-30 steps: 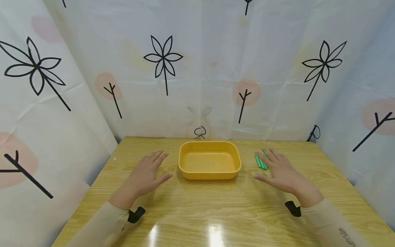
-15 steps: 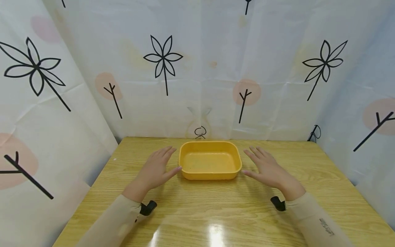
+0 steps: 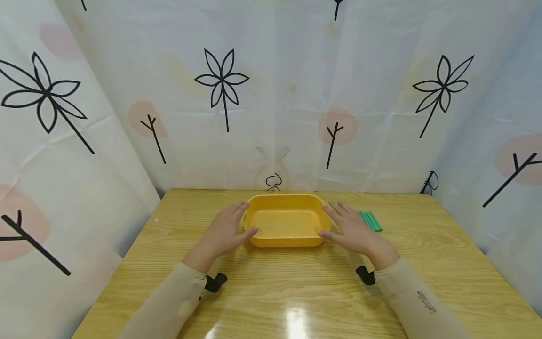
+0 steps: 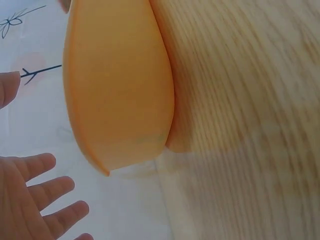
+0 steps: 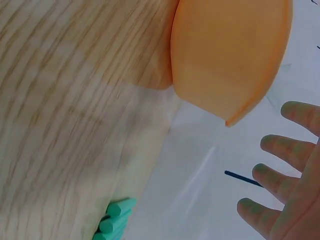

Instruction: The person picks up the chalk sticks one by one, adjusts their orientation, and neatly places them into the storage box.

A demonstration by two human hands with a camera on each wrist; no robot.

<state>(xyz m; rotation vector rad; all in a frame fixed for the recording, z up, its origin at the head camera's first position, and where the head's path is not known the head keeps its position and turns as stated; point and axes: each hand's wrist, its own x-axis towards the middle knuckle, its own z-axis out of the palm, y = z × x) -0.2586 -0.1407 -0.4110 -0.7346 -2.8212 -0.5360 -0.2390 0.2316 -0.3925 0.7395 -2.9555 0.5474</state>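
Observation:
A yellow rectangular plastic basin (image 3: 288, 242) with rounded corners sits on the wooden table, and nothing lies inside it. My left hand (image 3: 223, 230) is at its left end, fingers spread, the thumb overlapping the near rim in the head view. At the other end my right hand (image 3: 351, 230) mirrors it, fingers straight and apart. Both wrist views show the basin's outer wall (image 4: 120, 85) with a gap between it and the fingers. Several green sticks (image 3: 370, 221) lie side by side just right of my right hand.
The wooden table (image 3: 271, 292) reaches back to a white curtain (image 3: 275, 94) printed with flowers and twigs, which also hangs at both sides. A small black looped object (image 3: 430, 182) shows at the back right corner.
Both hands have moved inward from either side, up to the basin's ends. The green sticks, covered by the right hand half a second ago, show again. The basin has not moved.

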